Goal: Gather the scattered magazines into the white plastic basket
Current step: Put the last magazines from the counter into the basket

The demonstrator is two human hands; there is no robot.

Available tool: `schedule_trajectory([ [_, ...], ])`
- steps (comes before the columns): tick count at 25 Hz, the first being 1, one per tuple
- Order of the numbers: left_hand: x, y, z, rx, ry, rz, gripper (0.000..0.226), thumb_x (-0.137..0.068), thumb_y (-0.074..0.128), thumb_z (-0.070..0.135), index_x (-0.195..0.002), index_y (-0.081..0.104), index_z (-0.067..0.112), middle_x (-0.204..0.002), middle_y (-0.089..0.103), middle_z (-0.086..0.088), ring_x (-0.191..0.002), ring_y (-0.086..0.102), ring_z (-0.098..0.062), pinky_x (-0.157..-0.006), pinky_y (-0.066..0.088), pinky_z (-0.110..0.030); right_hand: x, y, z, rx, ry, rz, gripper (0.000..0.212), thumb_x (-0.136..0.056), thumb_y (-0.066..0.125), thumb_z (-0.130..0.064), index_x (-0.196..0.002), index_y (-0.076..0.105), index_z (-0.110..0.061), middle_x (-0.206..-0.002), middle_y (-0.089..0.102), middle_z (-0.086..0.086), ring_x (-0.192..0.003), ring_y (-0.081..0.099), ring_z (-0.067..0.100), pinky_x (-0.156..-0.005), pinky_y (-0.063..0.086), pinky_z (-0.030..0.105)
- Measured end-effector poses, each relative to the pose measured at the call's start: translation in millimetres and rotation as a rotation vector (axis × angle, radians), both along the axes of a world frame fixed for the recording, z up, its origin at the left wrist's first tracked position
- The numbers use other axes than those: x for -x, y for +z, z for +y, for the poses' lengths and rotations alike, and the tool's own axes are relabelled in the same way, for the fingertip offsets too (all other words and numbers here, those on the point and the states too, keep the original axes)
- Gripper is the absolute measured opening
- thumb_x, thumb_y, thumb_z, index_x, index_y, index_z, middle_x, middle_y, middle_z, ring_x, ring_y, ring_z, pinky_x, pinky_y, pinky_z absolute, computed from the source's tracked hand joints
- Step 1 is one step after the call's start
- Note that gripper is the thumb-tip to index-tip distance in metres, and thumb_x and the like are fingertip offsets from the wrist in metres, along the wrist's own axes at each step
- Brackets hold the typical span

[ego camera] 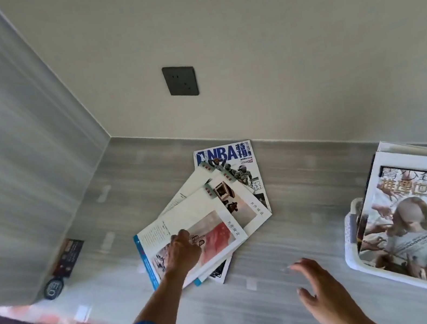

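A dark wall socket [180, 81] sits at twelve o'clock; a dark leaflet [68, 257] and round badge [54, 288] lie at nine o'clock on the floor [290, 234].

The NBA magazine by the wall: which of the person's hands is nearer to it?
Left. The left hand rests on the fanned pile overlapping the NBA magazine. The right hand hovers open over bare floor, farther back towards the white basket.

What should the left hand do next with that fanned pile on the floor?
Probably close on the top magazine and lift it: the left hand rests on its cover, the right hand hovers empty, and the white basket at right already holds one magazine.
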State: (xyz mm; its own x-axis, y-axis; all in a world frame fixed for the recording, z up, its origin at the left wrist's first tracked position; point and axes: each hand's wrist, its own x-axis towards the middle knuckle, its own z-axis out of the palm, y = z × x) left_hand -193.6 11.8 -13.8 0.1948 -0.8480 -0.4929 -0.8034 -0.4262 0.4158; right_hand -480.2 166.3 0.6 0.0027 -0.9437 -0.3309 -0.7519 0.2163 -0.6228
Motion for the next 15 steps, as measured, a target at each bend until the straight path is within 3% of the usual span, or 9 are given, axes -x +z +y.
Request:
schedule_trajectory([
  [4, -39.8, -19.6, -46.7, 0.026, -0.033, -0.072, 0.079, -0.074, 0.068, 0.019, -0.143, 0.029, 0.014, -0.142, 0.040, -0.013, -0.129, 0.039, -0.035, -0.103, 0.037, -0.047, -16.7, -15.7, 8.8, -0.071, -0.085, -0.014, 0.043, -0.083, 0.064, -0.012, -0.122, 0.058, -0.027, -0.133, 0.048, -0.016, -0.114, 0.058, 0.009, -0.088, 0.044, 0.021],
  [9, -62.7, -35.3, -56.8, -0.117, -0.197, -0.297, 0.104, -0.050, 0.086, 0.057, -0.134, 0.035, 0.022, -0.130, 0.044, -0.011, -0.123, 0.040, -0.034, -0.097, 0.036, -0.051, -37.2, -23.1, 10.1, -0.138, -0.110, -0.029, 0.040, -0.085, 0.062, -0.013, -0.123, 0.057, -0.026, -0.129, 0.046, -0.020, -0.117, 0.055, 0.007, -0.094, 0.045, 0.022],
  [11, -58.3, -40.5, -38.8, -0.054, -0.163, -0.226, 0.091, -0.050, 0.086, 0.057, -0.123, 0.044, 0.022, -0.121, 0.055, -0.008, -0.114, 0.048, -0.030, -0.092, 0.037, -0.046, -40.8, -21.0, 10.3, -0.162, -0.112, -0.046, 0.040, -0.085, 0.062, -0.014, -0.122, 0.056, -0.027, -0.128, 0.047, -0.021, -0.117, 0.056, 0.007, -0.093, 0.044, 0.020],
  [13, -43.8, -38.8, -15.3, 0.033, -0.120, -0.092, 0.060, -0.063, 0.082, 0.046, -0.111, 0.056, 0.020, -0.108, 0.067, -0.007, -0.096, 0.058, -0.025, -0.083, 0.046, -0.038, -43.4, -16.0, 9.3, -0.193, -0.117, -0.052, 0.040, -0.086, 0.061, -0.016, -0.122, 0.055, -0.030, -0.129, 0.052, -0.019, -0.111, 0.058, 0.005, -0.087, 0.043, 0.015],
  [15, -24.5, -25.9, 6.2, 0.094, -0.082, 0.069, 0.024, -0.081, 0.070, 0.029, -0.100, 0.064, 0.016, -0.094, 0.072, -0.011, -0.079, 0.062, -0.024, -0.062, 0.047, -0.027, -42.5, -11.2, 8.0, -0.254, -0.165, -0.056, 0.039, -0.086, 0.061, -0.019, -0.121, 0.054, -0.034, -0.128, 0.058, -0.016, -0.099, 0.063, 0.003, -0.082, 0.045, 0.015],
])
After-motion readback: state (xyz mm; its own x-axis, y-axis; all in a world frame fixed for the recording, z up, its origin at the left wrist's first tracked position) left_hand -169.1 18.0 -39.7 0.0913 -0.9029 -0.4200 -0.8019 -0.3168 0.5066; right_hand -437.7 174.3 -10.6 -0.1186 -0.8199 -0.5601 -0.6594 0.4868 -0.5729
